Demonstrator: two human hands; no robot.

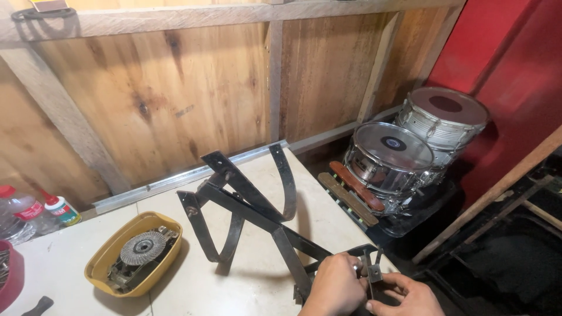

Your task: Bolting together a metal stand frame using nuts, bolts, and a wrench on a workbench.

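Close-up, at 5 o'clock: L hand [336,287] fingers closed round black metal frame [252,205] to steady it, R hand [410,295] pinching small clamp [373,272] onto its end.

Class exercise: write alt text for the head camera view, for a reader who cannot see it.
Two bare hands, left hand and right hand, grip a small metal clamp at the end of a folding black metal frame on a white table. A yellow tray holding a wire wheel sits left; two drums stand right, by a wooden wall.
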